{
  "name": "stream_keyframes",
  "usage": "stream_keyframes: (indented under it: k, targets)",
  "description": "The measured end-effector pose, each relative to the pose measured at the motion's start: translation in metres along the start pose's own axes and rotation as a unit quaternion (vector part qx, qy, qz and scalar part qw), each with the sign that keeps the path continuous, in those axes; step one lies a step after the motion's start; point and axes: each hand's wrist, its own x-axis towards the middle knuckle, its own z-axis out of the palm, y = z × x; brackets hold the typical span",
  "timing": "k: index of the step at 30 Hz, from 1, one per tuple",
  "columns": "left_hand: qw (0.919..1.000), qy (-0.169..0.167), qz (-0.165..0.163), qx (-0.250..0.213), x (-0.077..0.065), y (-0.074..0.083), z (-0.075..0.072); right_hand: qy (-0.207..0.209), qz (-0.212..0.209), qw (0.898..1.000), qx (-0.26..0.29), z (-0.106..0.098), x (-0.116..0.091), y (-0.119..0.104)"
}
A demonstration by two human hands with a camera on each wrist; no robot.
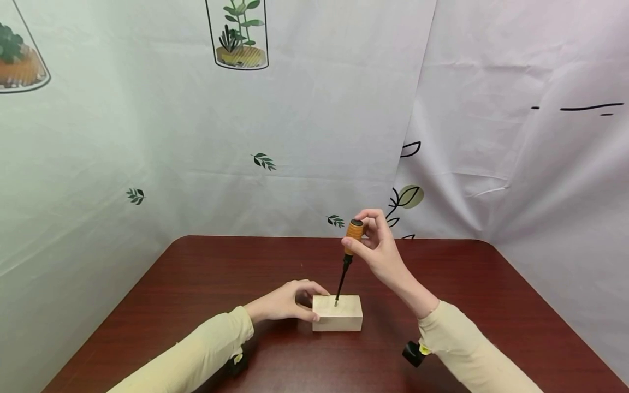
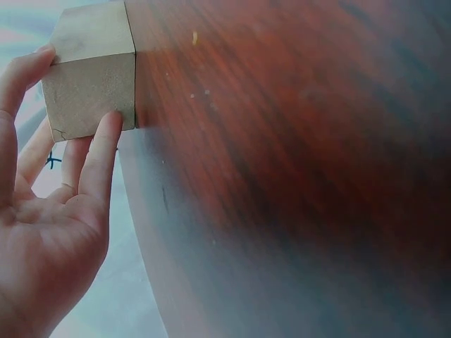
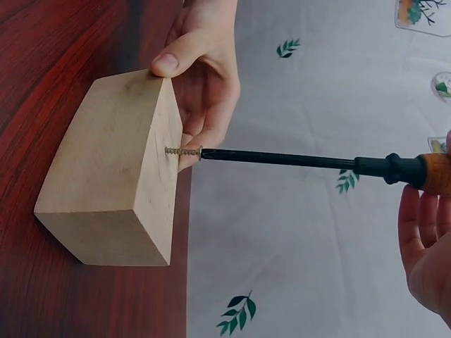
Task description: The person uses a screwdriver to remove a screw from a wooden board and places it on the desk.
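A pale wooden block (image 1: 337,323) lies on the table, its left end held between the thumb and fingers of my left hand (image 1: 290,301). From the block's top face a threaded screw (image 3: 183,151) stands up, its tip in the wood and most of its thread showing. My right hand (image 1: 380,248) grips the orange handle of a screwdriver (image 1: 343,270) with thumb and fingers, one finger near the black end cap. The black shaft leans slightly, and its tip meets the screw head. In the left wrist view, fingers touch the end of the wooden block (image 2: 91,95).
The dark red wooden table (image 1: 221,267) extends around the block. Behind it hangs a whitish curtain (image 1: 319,120) with printed plants and leaves. Black wrist devices (image 1: 414,353) sit at the cream sleeves (image 1: 472,349).
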Motion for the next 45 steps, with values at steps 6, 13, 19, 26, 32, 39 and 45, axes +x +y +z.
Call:
stream_keyframes:
  k: [6,13,19,26,32,39,45]
  targets:
    - [1.0000,0.001,0.004,0.006,0.0003,0.0005,-0.0004,-0.005,0.003,1.000,-0.014,-0.0034,-0.0002,-0.0017]
    - [1.0000,-0.001,0.007,-0.004,0.0019,-0.0013,-0.0012,-0.029,-0.025,0.999,-0.013,-0.0056,0.0016,-0.0030]
    - [0.9999,-0.003,0.011,-0.004,0.0023,-0.0015,-0.0010,-0.038,-0.042,0.998,0.009,-0.0013,0.0011,-0.0050]
    - [0.9999,-0.001,0.008,0.012,0.0012,-0.0021,-0.0010,0.009,-0.020,0.998,-0.062,0.0010,-0.0014,-0.0053]
    - [1.0000,-0.001,0.003,0.007,0.0001,-0.0020,-0.0013,0.030,-0.004,0.996,-0.087,0.0015,-0.0007,-0.0065]
    - [1.0000,-0.002,0.002,0.007,0.0005,-0.0022,-0.0003,0.047,-0.001,0.996,-0.080,0.0022,-0.0026,-0.0067]
    - [1.0000,0.000,0.005,0.008,0.0017,-0.0029,-0.0008,0.026,-0.018,0.997,-0.075,-0.0007,-0.0010,-0.0080]
